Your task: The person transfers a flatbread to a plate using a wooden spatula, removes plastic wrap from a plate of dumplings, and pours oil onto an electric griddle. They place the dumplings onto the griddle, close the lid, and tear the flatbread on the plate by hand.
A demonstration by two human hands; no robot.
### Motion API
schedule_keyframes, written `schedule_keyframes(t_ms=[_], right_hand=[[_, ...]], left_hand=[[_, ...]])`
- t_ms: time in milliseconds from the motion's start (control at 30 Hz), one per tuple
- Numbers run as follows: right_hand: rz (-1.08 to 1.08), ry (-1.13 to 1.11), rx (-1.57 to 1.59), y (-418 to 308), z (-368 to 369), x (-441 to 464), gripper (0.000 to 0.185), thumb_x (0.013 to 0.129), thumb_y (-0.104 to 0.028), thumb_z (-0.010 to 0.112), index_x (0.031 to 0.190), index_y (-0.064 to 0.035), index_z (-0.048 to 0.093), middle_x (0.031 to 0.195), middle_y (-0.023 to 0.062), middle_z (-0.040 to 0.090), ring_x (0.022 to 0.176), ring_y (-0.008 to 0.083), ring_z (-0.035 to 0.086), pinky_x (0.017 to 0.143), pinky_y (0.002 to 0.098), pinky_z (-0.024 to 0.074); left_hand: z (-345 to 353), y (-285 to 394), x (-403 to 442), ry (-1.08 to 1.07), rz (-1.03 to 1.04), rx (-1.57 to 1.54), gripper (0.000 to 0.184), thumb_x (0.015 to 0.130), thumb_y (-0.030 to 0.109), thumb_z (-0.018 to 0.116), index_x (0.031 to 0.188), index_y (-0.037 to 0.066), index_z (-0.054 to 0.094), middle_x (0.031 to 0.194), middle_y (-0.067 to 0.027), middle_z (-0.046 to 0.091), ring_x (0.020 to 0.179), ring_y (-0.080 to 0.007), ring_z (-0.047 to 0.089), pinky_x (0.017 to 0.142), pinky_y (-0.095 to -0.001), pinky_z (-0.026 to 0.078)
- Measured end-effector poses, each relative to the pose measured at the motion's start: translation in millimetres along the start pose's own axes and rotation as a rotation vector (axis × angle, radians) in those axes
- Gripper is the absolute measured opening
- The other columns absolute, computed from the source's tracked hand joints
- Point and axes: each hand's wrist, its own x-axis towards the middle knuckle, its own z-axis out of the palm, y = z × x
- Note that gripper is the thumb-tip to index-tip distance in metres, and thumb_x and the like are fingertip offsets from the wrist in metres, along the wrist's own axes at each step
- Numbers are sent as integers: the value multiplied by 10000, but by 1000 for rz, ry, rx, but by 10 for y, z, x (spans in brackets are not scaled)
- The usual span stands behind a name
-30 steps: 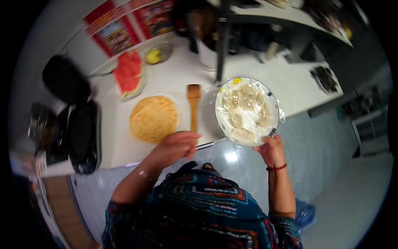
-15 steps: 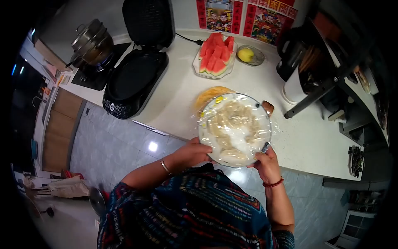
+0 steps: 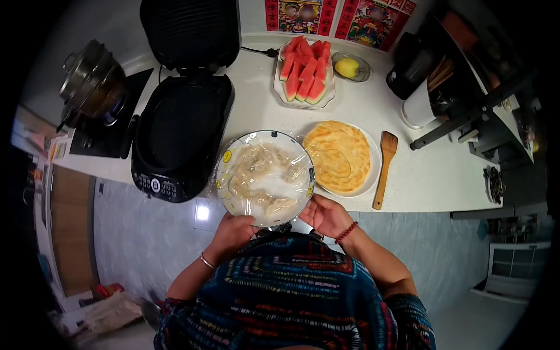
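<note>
A round plate (image 3: 272, 219) with wrapped, pale dumpling-like food (image 3: 256, 166) under clear plastic film is held over the counter's front edge. My left hand (image 3: 234, 232) grips its lower rim, thumb on top. My right hand (image 3: 326, 216) is at its lower right rim, palm partly showing, some fingertips hidden by the plate. Just right of it lies a golden flatbread (image 3: 338, 157) on a white plate (image 3: 375, 175), then a wooden spatula (image 3: 385, 169). To the left stands a black electric griddle (image 3: 184, 125) with its lid up.
Cut watermelon (image 3: 306, 70) fills a tray behind, beside a yellow fruit (image 3: 346, 67) in a glass dish. A steamer pot (image 3: 93, 81) stands over a lit burner at far left. A white utensil holder (image 3: 418, 108) and a dark metal post (image 3: 455, 122) are at right.
The wrapped plate has moved left off the flatbread and turned counterclockwise, both hands moving with it. The flatbread and spatula are now uncovered. Earlier, my left hand came to the plate's rim.
</note>
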Motion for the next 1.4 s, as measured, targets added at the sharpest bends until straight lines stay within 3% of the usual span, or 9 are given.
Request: schedule_keyframes(t_ms=[100,267,533,700,867,1067,1200,1267,1400], right_hand=[[-194,71,146,117,44,274,261,853,-170,424,1082,-58,479,1001,83,572,884,199,559,780,327,452],[-423,-8,157,76,-25,336,259,780,-115,488,1029,-55,527,952,33,596,816,191,571,698,331,465],[-580,217,130,-258,53,-122,300,765,-69,494,1064,-82,502,1048,64,567,909,157,551,822,332,426],[-230,326,-207,-512,30,-483,216,819,-81,456,1030,-62,501,947,112,584,773,177,578,682,297,461],[-374,214,-642,-972,698,-283,153,840,-101,462,975,-51,514,883,78,582,712,130,558,613,227,436],[-469,181,-1245,-1621,1361,663,120,822,-116,498,929,-64,516,844,39,581,704,98,535,614,230,437],[-276,1,-860,-2107,1449,1635,102,826,-95,468,913,-47,493,815,74,580,694,139,561,587,266,470],[-311,69,-733,-2178,1511,2102,103,824,-82,459,913,-35,480,796,85,576,685,157,565,581,279,475],[-303,294,-558,-2246,1504,2953,141,814,-58,452,951,-28,442,840,128,548,742,222,561,615,335,478]], left_hand=[[-251,-43,57,-159,186,403,353,774,-40,450,1127,-46,435,1101,-165,518,1012,-265,514,846,-391,431],[-302,-20,223,-121,-220,-779,374,784,19,472,1156,19,427,1159,-125,483,1058,-254,478,888,-410,381],[-264,-350,531,-77,-237,-775,422,774,-37,446,1185,26,377,1132,-128,492,997,-247,516,787,-390,448],[-141,-275,710,-22,-238,-737,482,731,-72,440,1201,9,367,1161,-155,470,1020,-291,501,807,-434,445],[-77,-233,853,83,-240,-700,446,712,-95,464,1150,-45,399,1105,-190,492,967,-308,526,810,-442,454],[-310,-76,910,-34,-417,15,374,722,129,620,1035,-42,508,905,-172,577,883,-237,567,663,-317,487],[-395,-239,882,-93,68,827,501,621,330,713,1008,57,548,856,-117,618,719,-269,603,609,-327,471],[-251,47,834,-65,-164,1013,555,564,491,696,908,70,589,755,-134,615,710,-294,595,609,-358,467],[-264,-121,850,47,78,1353,455,609,515,637,779,95,591,671,-119,593,613,-274,592,535,-369,464]])
